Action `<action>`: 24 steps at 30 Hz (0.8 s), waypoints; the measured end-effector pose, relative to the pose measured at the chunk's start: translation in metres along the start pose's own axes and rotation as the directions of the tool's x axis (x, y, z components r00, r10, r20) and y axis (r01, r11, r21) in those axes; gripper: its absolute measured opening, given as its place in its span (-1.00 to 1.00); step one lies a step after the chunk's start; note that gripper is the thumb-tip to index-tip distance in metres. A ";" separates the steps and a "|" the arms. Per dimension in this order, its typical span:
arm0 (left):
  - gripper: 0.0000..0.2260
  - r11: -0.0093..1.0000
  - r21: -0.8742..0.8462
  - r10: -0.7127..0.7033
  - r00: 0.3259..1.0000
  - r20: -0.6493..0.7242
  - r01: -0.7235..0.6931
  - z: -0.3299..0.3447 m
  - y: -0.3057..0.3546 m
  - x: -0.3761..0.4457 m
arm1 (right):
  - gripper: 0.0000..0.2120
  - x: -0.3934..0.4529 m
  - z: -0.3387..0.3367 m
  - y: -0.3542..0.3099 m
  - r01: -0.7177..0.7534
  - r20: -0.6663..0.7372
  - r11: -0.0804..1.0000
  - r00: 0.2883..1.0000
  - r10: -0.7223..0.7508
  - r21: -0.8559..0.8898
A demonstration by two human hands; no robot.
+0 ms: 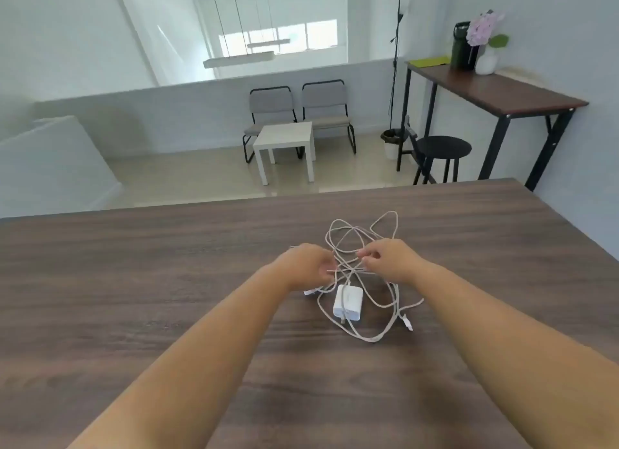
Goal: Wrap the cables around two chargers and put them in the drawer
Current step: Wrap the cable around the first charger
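1. Your left hand (pixel 310 264) and right hand (pixel 390 259) each pinch strands of the tangled white cables (pixel 361 237) on the dark wood-grain bench (pixel 134 281).
2. The white square charger (pixel 348 303) lies just near of your hands; a second (pixel 308 291) peeks beneath your left.
3. Pulling apart could tighten the knot or drag a charger.
4. No drawer shows.

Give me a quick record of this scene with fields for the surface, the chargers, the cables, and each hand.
surface: dark wooden table
chargers: one white charger lying flat near the hands; a second one mostly hidden under the left hand
cables: white cables tangled in loose loops, not yet wrapped
left hand: pinches a cable strand
right hand: pinches a cable strand
drawer: not in view
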State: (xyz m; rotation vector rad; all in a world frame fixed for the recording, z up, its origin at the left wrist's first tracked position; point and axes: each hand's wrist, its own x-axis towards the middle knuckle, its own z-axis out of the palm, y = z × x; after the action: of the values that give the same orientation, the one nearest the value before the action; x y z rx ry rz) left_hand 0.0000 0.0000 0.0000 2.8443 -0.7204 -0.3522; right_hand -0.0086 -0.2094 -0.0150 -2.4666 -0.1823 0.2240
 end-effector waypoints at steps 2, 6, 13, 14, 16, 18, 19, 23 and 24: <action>-0.79 0.999 -0.028 -0.021 1.000 0.005 0.021 0.011 0.001 -0.002 | -0.77 -0.004 0.004 0.002 0.015 -0.014 1.000 1.000 -0.015 -0.017; -0.82 0.997 -0.067 -0.042 0.997 -0.058 0.038 0.039 -0.001 -0.010 | -0.76 -0.020 0.020 0.010 -0.033 -0.001 0.999 0.999 0.033 -0.017; -0.74 0.930 -0.353 -0.179 0.965 -0.193 0.102 0.077 0.003 -0.021 | -0.77 -0.039 0.046 0.016 -0.047 -0.021 0.993 0.999 0.049 0.105; -0.71 0.912 -0.396 -0.199 0.961 -0.194 0.109 0.082 0.005 -0.023 | -0.75 -0.040 0.050 0.016 -0.054 -0.030 0.991 0.998 0.058 0.121; -0.65 0.868 -0.482 -0.244 0.948 -0.205 0.119 0.090 0.009 -0.025 | -0.72 -0.041 0.055 0.017 -0.080 -0.057 0.984 0.994 0.090 0.157; -0.64 0.833 -0.539 -0.292 0.926 -0.238 0.125 0.093 0.015 -0.026 | -0.70 -0.042 0.058 0.017 -0.099 -0.078 0.971 0.990 0.118 0.217; -0.64 0.811 -0.569 -0.318 0.918 -0.235 0.135 0.093 0.018 -0.026 | -0.68 -0.043 0.059 0.016 -0.103 -0.080 0.960 0.989 0.127 0.260; -0.54 0.737 -0.645 -0.353 0.929 -0.113 0.202 0.096 0.024 -0.023 | -0.68 -0.048 0.061 0.014 -0.145 -0.051 0.895 0.982 0.183 0.422; -0.50 0.699 -0.678 -0.368 0.927 -0.070 0.227 0.095 0.024 -0.022 | -0.68 -0.048 0.062 0.015 -0.163 -0.044 0.873 0.978 0.206 0.461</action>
State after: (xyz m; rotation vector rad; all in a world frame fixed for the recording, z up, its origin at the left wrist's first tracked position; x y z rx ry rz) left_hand -0.0557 -0.0214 -0.0811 2.2390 -0.0390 -0.2822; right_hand -0.0674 -0.1932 -0.0671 -2.0162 0.1369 0.2062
